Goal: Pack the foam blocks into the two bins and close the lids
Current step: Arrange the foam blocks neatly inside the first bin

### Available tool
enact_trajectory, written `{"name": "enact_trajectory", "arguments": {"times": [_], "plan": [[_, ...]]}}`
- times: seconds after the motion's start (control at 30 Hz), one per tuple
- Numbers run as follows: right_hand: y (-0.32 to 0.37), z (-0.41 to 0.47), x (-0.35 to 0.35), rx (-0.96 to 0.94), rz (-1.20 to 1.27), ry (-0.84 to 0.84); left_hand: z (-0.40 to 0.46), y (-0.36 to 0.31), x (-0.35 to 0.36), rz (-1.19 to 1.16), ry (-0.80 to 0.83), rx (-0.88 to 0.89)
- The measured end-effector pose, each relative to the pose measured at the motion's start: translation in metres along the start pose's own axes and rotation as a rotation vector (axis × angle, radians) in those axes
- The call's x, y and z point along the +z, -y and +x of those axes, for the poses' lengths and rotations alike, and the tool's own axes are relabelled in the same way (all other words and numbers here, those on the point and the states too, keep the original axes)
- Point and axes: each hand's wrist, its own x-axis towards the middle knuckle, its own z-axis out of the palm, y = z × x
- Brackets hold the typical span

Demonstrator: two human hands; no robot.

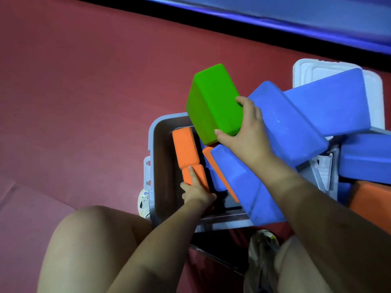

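Note:
A grey bin [163, 157] stands on the red floor in front of my knees. My right hand [245, 132] grips a green foam block [213, 102], held tilted over the bin's far end. Down inside the bin, my left hand [197, 192] holds a small orange block [195, 175]. Another orange block [185, 145] stands along the bin's left wall. A blue block [239, 178] leans across the bin over a third orange block [208, 154]. More blue blocks [289, 123] pile up to the right.
A white lid [304, 70] lies at the far right under a blue block [330, 104]. Another blue block [366, 157] and an orange block [370, 199] sit at the right edge. My knees and a shoe [262, 246] are near the bin. A black-edged blue mat [275, 9] runs along the far side.

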Motion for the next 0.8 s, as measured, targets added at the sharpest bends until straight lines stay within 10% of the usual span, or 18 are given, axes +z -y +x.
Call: {"name": "enact_trajectory", "arguments": {"times": [0.8], "plan": [[-0.003, -0.001, -0.004, 0.022, 0.047, 0.004, 0.010, 0.018, 0.001, 0.400, -0.132, 0.081]]}}
